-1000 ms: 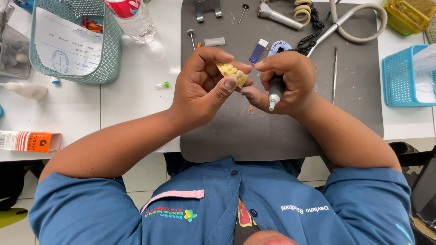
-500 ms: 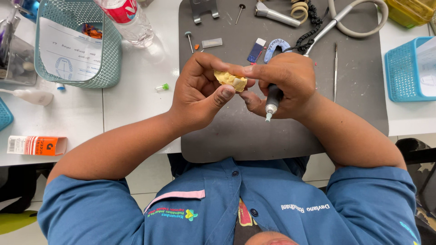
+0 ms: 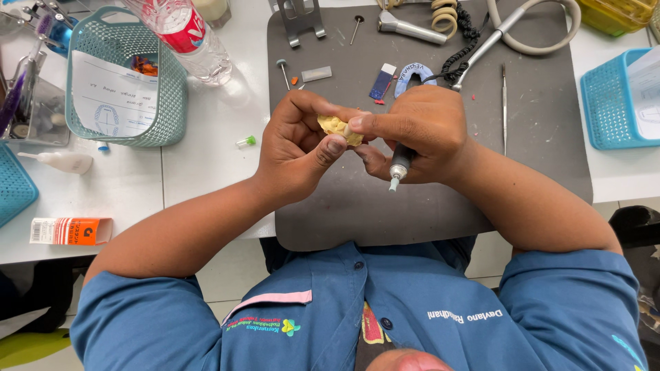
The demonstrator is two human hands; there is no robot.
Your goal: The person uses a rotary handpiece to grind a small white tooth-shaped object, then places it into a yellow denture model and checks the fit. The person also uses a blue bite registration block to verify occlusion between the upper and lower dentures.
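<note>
The left hand [image 3: 299,148] pinches a yellow lump [image 3: 335,128]; the right hand [image 3: 419,134] touches it, gripping a rotary tool [image 3: 399,163] above the grey mat [image 3: 426,206].

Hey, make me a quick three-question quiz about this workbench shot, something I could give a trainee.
1. True or false: the left hand and right hand together pinch the small yellow piece.
2. Which hand grips the slim rotary handpiece? A) left B) right C) neither
3. Fill in: the clear plastic bottle lies beside the teal ____ that holds a paper sheet.

Key:
1. True; fingers of both hands touch it.
2. B; its tip points down toward the person, over the grey mat.
3. Basket.
</note>
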